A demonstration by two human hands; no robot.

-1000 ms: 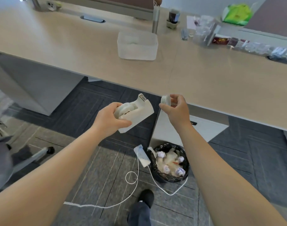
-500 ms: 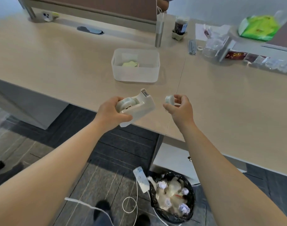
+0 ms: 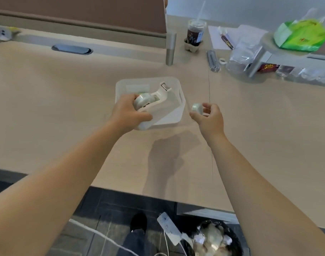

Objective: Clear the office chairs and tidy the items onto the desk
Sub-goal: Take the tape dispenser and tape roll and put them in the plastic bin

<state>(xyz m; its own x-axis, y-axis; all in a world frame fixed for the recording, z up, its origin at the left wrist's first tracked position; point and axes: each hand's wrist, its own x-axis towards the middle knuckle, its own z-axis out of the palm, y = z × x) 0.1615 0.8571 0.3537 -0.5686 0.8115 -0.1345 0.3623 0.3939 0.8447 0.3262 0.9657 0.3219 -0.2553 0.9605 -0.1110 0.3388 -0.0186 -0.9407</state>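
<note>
My left hand (image 3: pixel 129 112) grips a white tape dispenser (image 3: pixel 159 100) by its rear end and holds it over a translucent plastic bin (image 3: pixel 178 115) that stands on the beige desk (image 3: pixel 65 100). My right hand (image 3: pixel 208 118) pinches a small roll of clear tape (image 3: pixel 197 108) between thumb and fingers, just right of the bin and above the desk top. Much of the bin's inside is hidden by the dispenser and my left hand.
At the back right stand an iced drink cup (image 3: pixel 195 33), a clear tube (image 3: pixel 212 60), plastic bags, a riser shelf (image 3: pixel 279 50) with a green bag (image 3: pixel 302 35). A divider post (image 3: pixel 170 48) rises behind the bin. Below the desk edge are a lined waste bin (image 3: pixel 213 241) and a power strip (image 3: pixel 169 230).
Both hands have moved forward from the desk's front edge, out over the desk top. The dispenser now hangs above the plastic bin, and the tape roll sits beside it.
</note>
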